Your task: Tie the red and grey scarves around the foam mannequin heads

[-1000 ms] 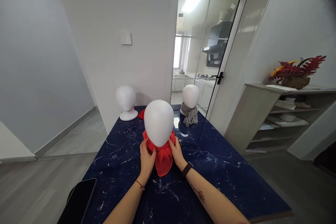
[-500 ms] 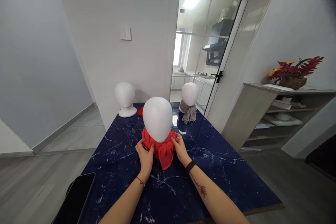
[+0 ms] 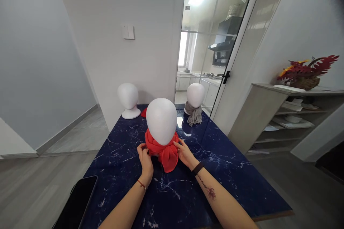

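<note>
A white mannequin head point(image 3: 161, 120) stands upright at the middle of the table, a red scarf point(image 3: 170, 157) wrapped around its neck. The scarf's loose end hangs down at the front, right of centre. On the left side of the scarf, my left hand point(image 3: 145, 160) is closed, its curled fingers at the cloth's edge. My right hand point(image 3: 186, 154) pinches the scarf's right side between thumb and fingers. Some fingertips of both hands are hidden by the cloth.
Behind stand a bare mannequin head point(image 3: 128, 96) at left and another head point(image 3: 195, 95) wearing a grey scarf point(image 3: 194, 114). Red cloth point(image 3: 144, 113) lies between them. A black phone point(image 3: 76, 204) rests at the near left edge of the blue marbled table point(image 3: 215, 182). Shelves point(image 3: 268, 114) stand right.
My left hand has shifted slightly left, and its thumb has left the scarf's front. The right hand stays at the scarf's right side. The camera view has shifted a little.
</note>
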Available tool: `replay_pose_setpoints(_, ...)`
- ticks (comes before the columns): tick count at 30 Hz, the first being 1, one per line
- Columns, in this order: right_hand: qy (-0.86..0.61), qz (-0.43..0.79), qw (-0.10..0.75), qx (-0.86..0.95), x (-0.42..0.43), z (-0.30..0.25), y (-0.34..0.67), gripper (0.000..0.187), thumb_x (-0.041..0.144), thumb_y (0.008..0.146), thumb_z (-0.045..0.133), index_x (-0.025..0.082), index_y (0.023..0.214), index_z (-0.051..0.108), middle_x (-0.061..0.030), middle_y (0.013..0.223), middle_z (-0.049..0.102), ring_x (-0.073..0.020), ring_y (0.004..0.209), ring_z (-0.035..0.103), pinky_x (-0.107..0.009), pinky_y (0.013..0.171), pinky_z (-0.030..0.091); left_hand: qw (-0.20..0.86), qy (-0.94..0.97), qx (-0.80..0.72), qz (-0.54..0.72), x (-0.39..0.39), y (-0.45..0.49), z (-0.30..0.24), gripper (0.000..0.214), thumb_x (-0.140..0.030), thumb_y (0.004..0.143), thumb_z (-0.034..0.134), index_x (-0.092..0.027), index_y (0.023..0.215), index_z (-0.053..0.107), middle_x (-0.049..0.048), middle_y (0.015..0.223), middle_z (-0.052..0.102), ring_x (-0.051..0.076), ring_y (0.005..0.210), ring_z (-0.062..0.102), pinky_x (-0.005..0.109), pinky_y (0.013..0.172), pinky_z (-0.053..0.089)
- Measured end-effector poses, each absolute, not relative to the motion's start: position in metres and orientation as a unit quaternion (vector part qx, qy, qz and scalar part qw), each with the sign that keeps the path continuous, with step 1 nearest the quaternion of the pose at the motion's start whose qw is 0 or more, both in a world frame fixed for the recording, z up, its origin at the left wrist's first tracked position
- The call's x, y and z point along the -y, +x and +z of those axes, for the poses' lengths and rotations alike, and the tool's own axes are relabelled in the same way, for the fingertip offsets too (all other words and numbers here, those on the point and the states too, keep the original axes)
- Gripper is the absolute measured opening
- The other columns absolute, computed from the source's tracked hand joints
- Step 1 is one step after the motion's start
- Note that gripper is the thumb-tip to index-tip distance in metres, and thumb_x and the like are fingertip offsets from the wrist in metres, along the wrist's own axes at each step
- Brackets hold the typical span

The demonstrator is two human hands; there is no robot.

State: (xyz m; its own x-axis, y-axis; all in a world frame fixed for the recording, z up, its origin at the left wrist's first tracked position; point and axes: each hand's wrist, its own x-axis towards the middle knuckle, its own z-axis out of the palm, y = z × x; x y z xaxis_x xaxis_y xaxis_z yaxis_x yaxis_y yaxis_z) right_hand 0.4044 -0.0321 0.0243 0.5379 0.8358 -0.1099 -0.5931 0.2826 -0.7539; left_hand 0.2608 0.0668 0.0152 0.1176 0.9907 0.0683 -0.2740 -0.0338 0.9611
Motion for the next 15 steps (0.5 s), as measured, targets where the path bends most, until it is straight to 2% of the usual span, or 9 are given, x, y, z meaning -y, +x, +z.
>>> replay_pose_setpoints(2, -0.387, 0.468, 0.780, 0.153, 0.033, 0.024, 0.405, 0.053, 0.019, 0.061, 0.077, 0.024, 0.106, 0.050, 0.0012, 0.089, 0.071, -0.0139, 0.066, 0.067, -0.027, 0.065, 0.051, 0.637, 0.415, -0.395, 0.516, -0.063, 0.262, 0.016, 0.013, -0.022, 0.074, 0.040, -0.022, 0.086, 0.045, -0.0027, 0.078, 0.048, 0.009, 0.060, 0.048, 0.022, 0.055, 0.042)
replay_pose_setpoints(5, -0.380, 0.469, 0.785, 0.139, 0.033, 0.022, 0.404, 0.057, 0.012, 0.057, 0.078, 0.023, 0.106, 0.050, 0.0024, 0.081, 0.071, -0.0115, 0.062, 0.065, -0.024, 0.065, 0.050, 0.662, 0.406, -0.410, 0.478, -0.059, 0.264, 0.019, 0.010, -0.022, 0.070, 0.047, -0.019, 0.080, 0.046, -0.0027, 0.072, 0.050, 0.007, 0.054, 0.048, 0.023, 0.053, 0.042)
replay_pose_setpoints(9, -0.364, 0.467, 0.795, 0.129, 0.032, 0.022, 0.401, 0.049, 0.014, 0.059, 0.077, 0.021, 0.101, 0.054, 0.0012, 0.082, 0.072, -0.0124, 0.066, 0.066, -0.025, 0.069, 0.051, 0.658, 0.429, -0.428, 0.447, -0.055, 0.263, 0.025, 0.019, -0.022, 0.064, 0.058, -0.018, 0.080, 0.050, -0.0020, 0.074, 0.056, 0.009, 0.057, 0.054, 0.024, 0.055, 0.045)
replay_pose_setpoints(12, -0.368, 0.472, 0.789, 0.140, 0.031, 0.024, 0.396, 0.040, 0.017, 0.060, 0.078, 0.020, 0.094, 0.058, -0.0006, 0.084, 0.072, -0.0134, 0.068, 0.067, -0.026, 0.070, 0.051, 0.651, 0.456, -0.451, 0.407, -0.052, 0.261, 0.028, 0.016, -0.019, 0.060, 0.059, -0.018, 0.073, 0.051, -0.0041, 0.059, 0.055, 0.010, 0.047, 0.052, 0.022, 0.047, 0.041)
replay_pose_setpoints(15, -0.379, 0.476, 0.774, 0.172, 0.032, 0.026, 0.391, 0.040, 0.020, 0.060, 0.079, 0.019, 0.096, 0.061, -0.0029, 0.091, 0.072, -0.0161, 0.075, 0.068, -0.029, 0.075, 0.052, 0.664, 0.488, -0.447, 0.349, -0.049, 0.261, 0.028, 0.007, -0.022, 0.060, 0.058, -0.016, 0.062, 0.054, -0.0019, 0.046, 0.055, 0.013, 0.040, 0.052, 0.023, 0.042, 0.037)
